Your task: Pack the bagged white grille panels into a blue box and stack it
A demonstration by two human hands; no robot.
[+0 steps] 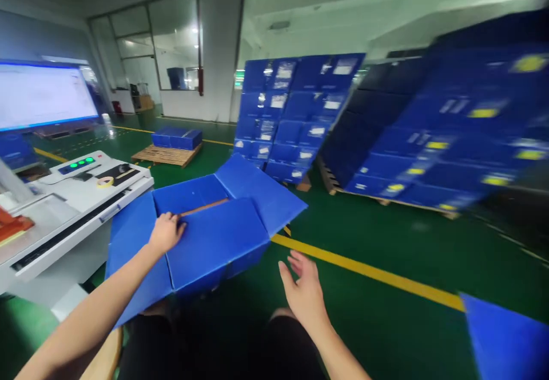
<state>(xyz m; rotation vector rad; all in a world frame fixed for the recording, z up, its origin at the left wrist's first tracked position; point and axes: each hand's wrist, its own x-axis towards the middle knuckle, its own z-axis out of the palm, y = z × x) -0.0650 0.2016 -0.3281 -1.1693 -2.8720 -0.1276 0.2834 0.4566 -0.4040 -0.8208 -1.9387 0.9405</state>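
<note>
Gripping a flat, smooth blue box flap (pixel 221 240), the left hand (pixel 166 234) curls; the right hand (pixel 304 285) spreads loosely.

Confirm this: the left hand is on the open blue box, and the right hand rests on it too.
Wrong about the right hand: the head view shows it open in mid-air, apart from the open blue box. The left hand is on the box, as you said.

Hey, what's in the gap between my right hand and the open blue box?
In the head view, only green floor shows between your right hand and the open blue box.
</note>
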